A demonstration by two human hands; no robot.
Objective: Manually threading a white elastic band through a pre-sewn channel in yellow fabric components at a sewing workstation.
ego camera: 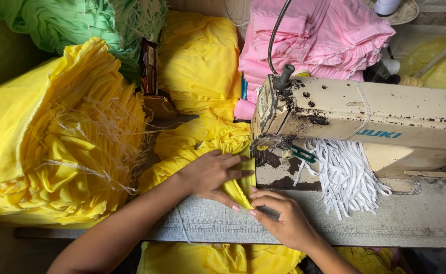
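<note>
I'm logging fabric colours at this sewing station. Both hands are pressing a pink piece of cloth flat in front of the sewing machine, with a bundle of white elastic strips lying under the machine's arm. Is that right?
Not quite: the cloth under the left hand and right hand is yellow, not pink, as the head view shows. Pink fabric is only stacked behind the sewing machine. The white elastic strips do lie under its arm.
</note>
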